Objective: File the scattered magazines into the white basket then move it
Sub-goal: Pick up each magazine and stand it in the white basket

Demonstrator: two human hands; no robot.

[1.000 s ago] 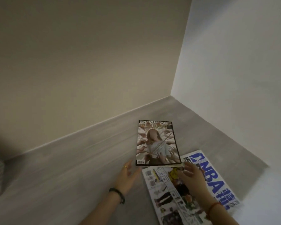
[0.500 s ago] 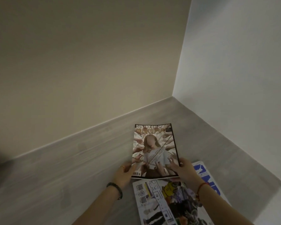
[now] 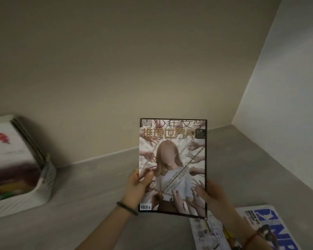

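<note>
I hold a magazine (image 3: 173,165) with a long-haired figure and many reaching hands on its cover, lifted upright above the grey surface. My left hand (image 3: 136,186) grips its lower left edge, thumb on the cover. My right hand (image 3: 212,196) grips its lower right edge. An NBA magazine (image 3: 271,230) with blue letters lies flat at the lower right, partly under my right forearm. The white basket (image 3: 45,183) stands at the left edge of the view with several magazines (image 3: 9,156) upright in it.
A beige wall (image 3: 116,69) runs behind the grey surface (image 3: 90,192). A white wall (image 3: 287,105) closes the right side, forming a corner at the back right.
The magazine was flat on the surface; both hands took its lower edge and raised it upright. The view swung left, bringing the white basket into sight.
</note>
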